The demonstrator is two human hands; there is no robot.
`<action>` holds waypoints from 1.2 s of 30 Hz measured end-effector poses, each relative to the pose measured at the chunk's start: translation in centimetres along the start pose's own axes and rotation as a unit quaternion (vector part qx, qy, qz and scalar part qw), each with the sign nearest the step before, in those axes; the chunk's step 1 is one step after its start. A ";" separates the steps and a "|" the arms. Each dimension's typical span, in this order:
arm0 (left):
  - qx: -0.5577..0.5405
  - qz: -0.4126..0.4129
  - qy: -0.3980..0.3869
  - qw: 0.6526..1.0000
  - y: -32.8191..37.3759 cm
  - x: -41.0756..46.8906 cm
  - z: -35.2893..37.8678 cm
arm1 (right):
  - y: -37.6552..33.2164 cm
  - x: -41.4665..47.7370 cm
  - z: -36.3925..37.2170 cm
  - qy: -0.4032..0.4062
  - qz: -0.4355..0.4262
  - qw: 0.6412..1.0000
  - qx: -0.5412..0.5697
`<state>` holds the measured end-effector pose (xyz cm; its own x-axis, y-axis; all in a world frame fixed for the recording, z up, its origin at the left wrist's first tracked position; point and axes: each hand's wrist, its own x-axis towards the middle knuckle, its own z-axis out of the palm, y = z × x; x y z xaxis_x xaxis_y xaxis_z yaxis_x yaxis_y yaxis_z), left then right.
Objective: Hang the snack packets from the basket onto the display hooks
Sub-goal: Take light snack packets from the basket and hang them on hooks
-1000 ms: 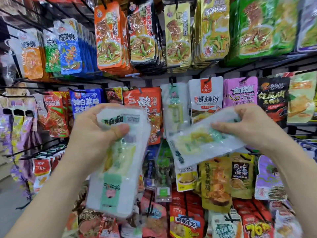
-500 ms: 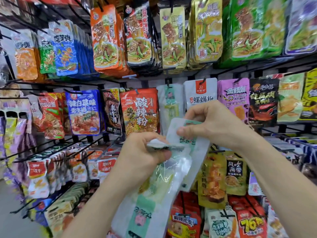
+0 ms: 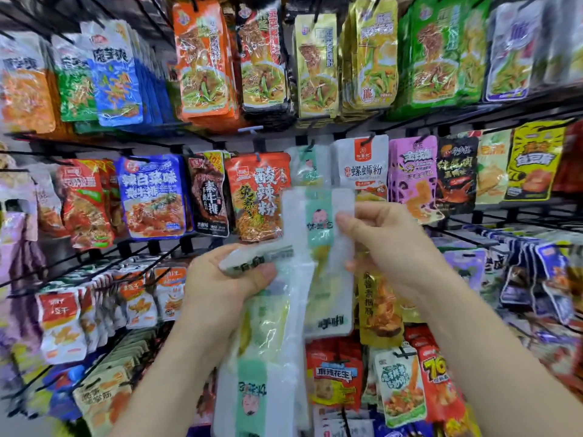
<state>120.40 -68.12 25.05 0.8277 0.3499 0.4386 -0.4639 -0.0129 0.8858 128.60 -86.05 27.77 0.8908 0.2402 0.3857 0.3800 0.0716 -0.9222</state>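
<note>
Low and near me on the left, the left hand (image 3: 220, 291) is curled round a bundle of pale packets (image 3: 262, 357), with the thumb laid across their tops. Just right of it, the single packet (image 3: 318, 222) stands upright between the hands. It sits below the matching packet (image 3: 304, 167) hanging on the far middle row, and the right hand (image 3: 391, 247) pinches its right edge. The basket is out of view.

I judge the bundle could fan out and drop if the left thumb eases, since the film looks slick. The single packet's hang hole is too blurred to find. Missing the hook (image 3: 311, 144) could tear it or knock neighbours loose.

I count two hands, one packet singled out and one matching face on the rack. The bundle holds several, too overlapped to count.
</note>
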 end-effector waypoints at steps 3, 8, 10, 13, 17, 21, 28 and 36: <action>0.029 0.011 -0.011 0.999 0.6 0.2 -2.0 | -0.9 -0.2 -0.4 0.060 -0.029 0.998 -0.023; 0.072 0.044 -0.076 0.994 2.2 1.2 -1.9 | -2.2 0.2 -1.0 0.095 -0.063 0.993 -0.025; 0.108 0.064 -0.110 0.986 2.5 1.8 -1.0 | -2.3 1.0 -1.1 0.105 -0.068 0.992 -0.005; 0.147 0.082 -0.126 0.977 2.3 3.1 0.5 | -2.3 2.9 -1.6 0.103 -0.061 0.991 0.057; 0.164 0.076 -0.120 0.976 1.7 5.9 1.8 | -2.3 6.1 -1.9 0.069 -0.043 0.989 0.126; 0.199 0.042 -0.156 0.967 1.2 8.5 3.2 | -2.1 8.9 -1.5 0.005 -0.026 0.981 0.190; 0.155 0.000 -0.123 0.980 0.5 11.7 4.2 | -0.3 11.8 -1.6 -0.015 -0.083 0.994 0.069; 0.108 -0.006 -0.110 0.988 -0.1 13.1 4.8 | -0.6 13.4 -0.9 0.028 -0.184 0.982 -0.041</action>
<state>132.79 -68.00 31.47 0.8919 0.1399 0.4301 -0.3960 -0.2179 0.8920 140.60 -83.76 33.50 0.7006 0.1593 0.6956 0.6955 0.0657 -0.7155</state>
